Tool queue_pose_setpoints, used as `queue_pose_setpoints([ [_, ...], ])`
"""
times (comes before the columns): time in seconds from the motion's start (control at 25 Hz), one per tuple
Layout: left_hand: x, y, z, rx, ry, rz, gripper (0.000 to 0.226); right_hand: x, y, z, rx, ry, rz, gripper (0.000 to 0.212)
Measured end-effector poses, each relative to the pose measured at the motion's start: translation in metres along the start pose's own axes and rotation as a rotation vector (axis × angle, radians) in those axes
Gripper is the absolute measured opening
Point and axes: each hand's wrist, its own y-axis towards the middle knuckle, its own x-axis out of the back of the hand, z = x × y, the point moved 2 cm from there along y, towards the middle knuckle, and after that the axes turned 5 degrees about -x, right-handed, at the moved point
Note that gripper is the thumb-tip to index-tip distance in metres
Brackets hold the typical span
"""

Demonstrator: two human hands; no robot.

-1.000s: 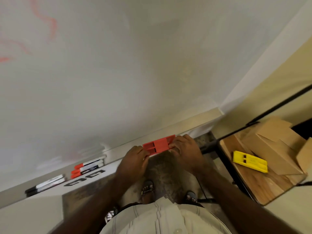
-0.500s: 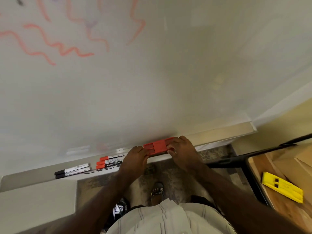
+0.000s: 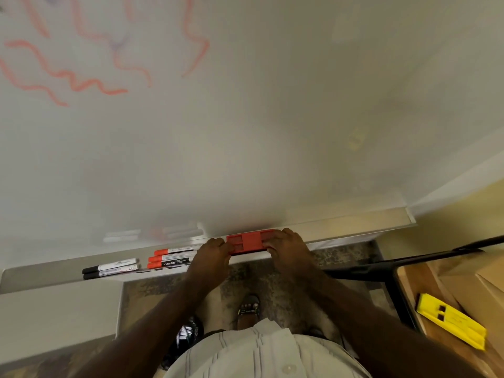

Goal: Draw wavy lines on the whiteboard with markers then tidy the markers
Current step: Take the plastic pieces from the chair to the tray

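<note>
Markers (image 3: 171, 259) lie on ledge (image 3: 49, 271) | both hands grip red tray (image 3: 249, 241): left (image 3: 214, 253), right (image 3: 286, 245)

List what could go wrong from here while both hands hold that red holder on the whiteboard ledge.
1. The red holder sits at the front of the narrow ledge, gripped by the left hand and right hand; a slip might drop it to the floor.
2. The red markers lie right beside the left hand; a nudge could roll them off.
3. The black markers lie loose near the ledge's front and may roll off too.
</note>
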Motion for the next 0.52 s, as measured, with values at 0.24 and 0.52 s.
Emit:
queue_pose_setpoints([
  [0.24, 0.007, 0.003, -0.047, -0.002, -0.022, -0.153, 0.017, 0.025, -0.032, -0.037, -0.003, 0.118, -0.099, 0.024],
  [0.52, -0.038, 0.032, -0.176, -0.167, -0.189, -0.155, 0.019, 0.065, -0.140, -0.133, -0.190, 0.135, -0.246, 0.019],
])
